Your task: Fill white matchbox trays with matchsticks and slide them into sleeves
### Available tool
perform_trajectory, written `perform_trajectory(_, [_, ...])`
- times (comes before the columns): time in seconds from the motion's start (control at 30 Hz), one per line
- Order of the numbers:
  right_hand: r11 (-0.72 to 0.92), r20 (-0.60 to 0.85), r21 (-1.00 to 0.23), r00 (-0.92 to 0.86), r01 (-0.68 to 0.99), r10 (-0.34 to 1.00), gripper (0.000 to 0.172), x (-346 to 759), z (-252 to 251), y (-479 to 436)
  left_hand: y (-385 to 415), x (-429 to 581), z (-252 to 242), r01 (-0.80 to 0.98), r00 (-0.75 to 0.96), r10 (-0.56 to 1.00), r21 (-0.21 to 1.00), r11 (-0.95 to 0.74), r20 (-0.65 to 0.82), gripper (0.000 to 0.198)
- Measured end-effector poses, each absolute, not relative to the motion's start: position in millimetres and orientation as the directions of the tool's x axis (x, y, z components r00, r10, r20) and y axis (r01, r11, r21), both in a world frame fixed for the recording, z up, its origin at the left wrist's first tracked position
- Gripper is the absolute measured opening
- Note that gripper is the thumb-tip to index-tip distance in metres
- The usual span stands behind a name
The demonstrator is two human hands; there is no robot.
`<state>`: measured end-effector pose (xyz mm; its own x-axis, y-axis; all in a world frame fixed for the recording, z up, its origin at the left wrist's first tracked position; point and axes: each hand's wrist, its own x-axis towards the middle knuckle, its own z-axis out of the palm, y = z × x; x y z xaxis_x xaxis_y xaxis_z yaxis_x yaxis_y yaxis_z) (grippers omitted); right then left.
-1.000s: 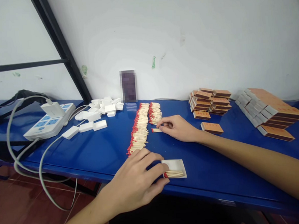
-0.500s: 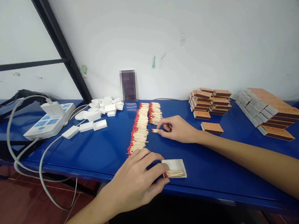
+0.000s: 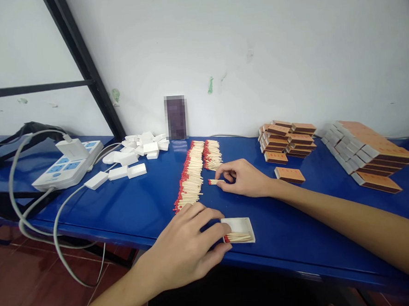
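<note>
My left hand (image 3: pixel 192 246) grips the left end of a small white matchbox tray (image 3: pixel 241 224) near the table's front edge. Several red-headed matches (image 3: pixel 238 237) lie along the near side of that tray. Beyond it, my right hand (image 3: pixel 244 178) is closed in a pinch on a few matches (image 3: pixel 215 182), their red heads pointing left. Two rows of loose matches lie just left of this hand: a long row (image 3: pixel 191 177) and a shorter row (image 3: pixel 212 155).
White empty trays (image 3: pixel 136 171) and a white power strip (image 3: pixel 68 166) with cables are on the left of the blue table (image 3: pixel 135 208). Orange matchboxes (image 3: pixel 286 136) are piled at the back right, with a larger stack (image 3: pixel 373 147) beyond. A dark pixelated object (image 3: pixel 176 117) leans on the wall.
My right hand has shifted slightly down toward me with its matches, away from the shorter row. My left hand and the tray have stayed put.
</note>
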<state>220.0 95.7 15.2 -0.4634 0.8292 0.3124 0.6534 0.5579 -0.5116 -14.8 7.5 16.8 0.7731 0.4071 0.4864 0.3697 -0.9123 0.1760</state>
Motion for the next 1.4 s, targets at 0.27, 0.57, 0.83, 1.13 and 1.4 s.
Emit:
perform_trajectory(0.27, [0.427, 0.388, -0.548, -0.234, 0.72, 0.892, 0.019, 220.4, 13.6, 107.5, 7.8, -14.5, 15.3, 0.361, 0.775, 0.401, 0.179, -0.915, 0.488, 0.014])
perform_trajectory(0.57, [0.509, 0.387, -0.458, -0.352, 0.729, 0.852, 0.024, 221.1, 10.2, 112.2, 7.5, -14.3, 15.8, 0.367, 0.77, 0.403, 0.174, -0.914, 0.494, 0.014])
perform_trajectory(0.83, [0.489, 0.372, -0.461, -0.34, 0.74, 0.864, 0.02, 220.6, 11.0, 111.0, 7.7, -14.1, 15.3, 0.363, 0.773, 0.402, 0.178, -0.915, 0.491, 0.014])
perform_trajectory(1.13, [0.454, 0.32, -0.454, -0.336, 0.767, 0.886, 0.021, 220.2, 10.5, 110.7, 8.1, -14.7, 13.9, 0.362, 0.781, 0.406, 0.187, -0.913, 0.475, 0.014])
perform_trajectory(1.4, [0.439, 0.311, -0.46, -0.322, 0.772, 0.894, 0.022, 220.1, 9.8, 110.3, 8.4, -15.4, 13.6, 0.358, 0.783, 0.401, 0.183, -0.916, 0.475, 0.015])
